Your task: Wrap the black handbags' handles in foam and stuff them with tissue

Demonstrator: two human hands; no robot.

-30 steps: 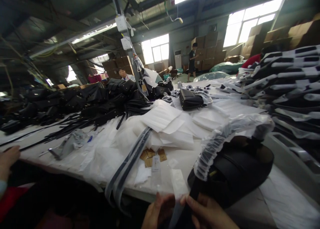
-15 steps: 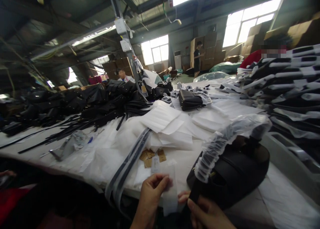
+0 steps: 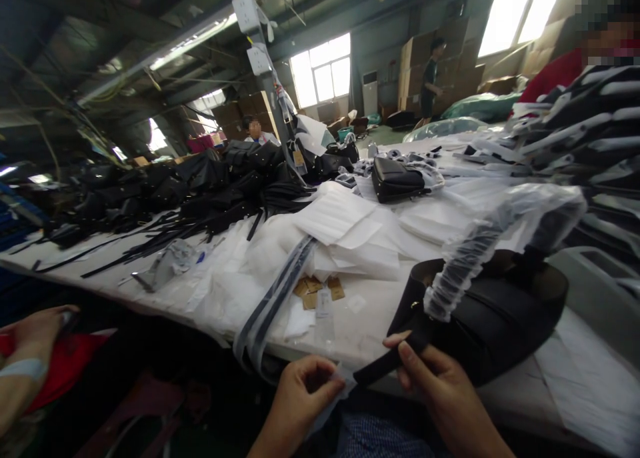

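Black strap (image 3: 379, 368) between right fingers (image 3: 414, 363)

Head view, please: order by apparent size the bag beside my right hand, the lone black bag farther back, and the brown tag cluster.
Near bag
Farther bag
Brown tag cluster
Nearness enlarges the first; true sizes are unsure.
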